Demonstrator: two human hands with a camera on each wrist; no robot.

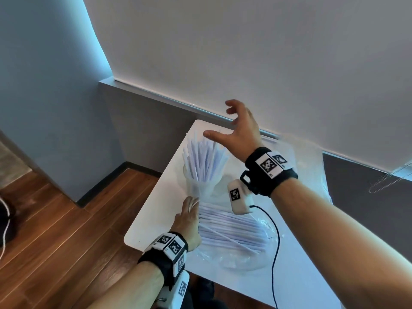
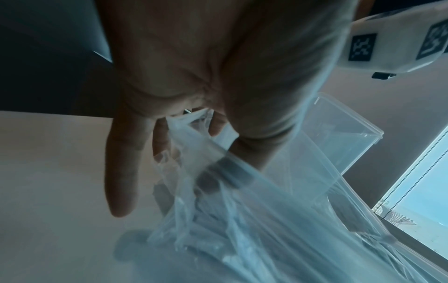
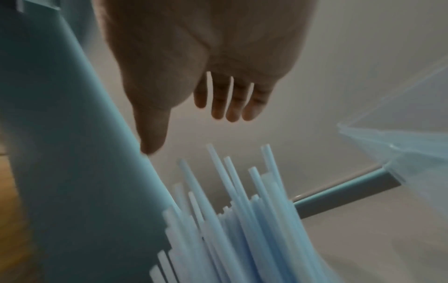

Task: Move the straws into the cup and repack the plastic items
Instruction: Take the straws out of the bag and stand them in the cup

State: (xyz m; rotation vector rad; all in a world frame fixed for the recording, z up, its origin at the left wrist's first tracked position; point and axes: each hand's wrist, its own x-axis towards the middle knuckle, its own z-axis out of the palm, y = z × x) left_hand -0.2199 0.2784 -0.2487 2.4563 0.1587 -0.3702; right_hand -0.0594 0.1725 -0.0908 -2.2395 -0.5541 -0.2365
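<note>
Your right hand [image 1: 239, 130] hovers with fingers spread above the upright straws in the cup [image 1: 201, 182]. The loose straws [image 1: 231, 228] lie left-to-right on the tabletop [image 1: 153, 210], nearer your left hand [image 1: 188, 221], which pinches their plastic bag [image 2: 254, 191].

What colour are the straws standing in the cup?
White with a faint blue-lilac tint; the straws show best in the head view.

One cup [image 1: 199, 186] on the table [image 1: 156, 210], holding a fanned bunch of straws [image 1: 204, 159], too many to count. Second bunch of straws [image 1: 231, 230] beside the cup, inside one plastic bag [image 1: 240, 259]. Two hands.
</note>
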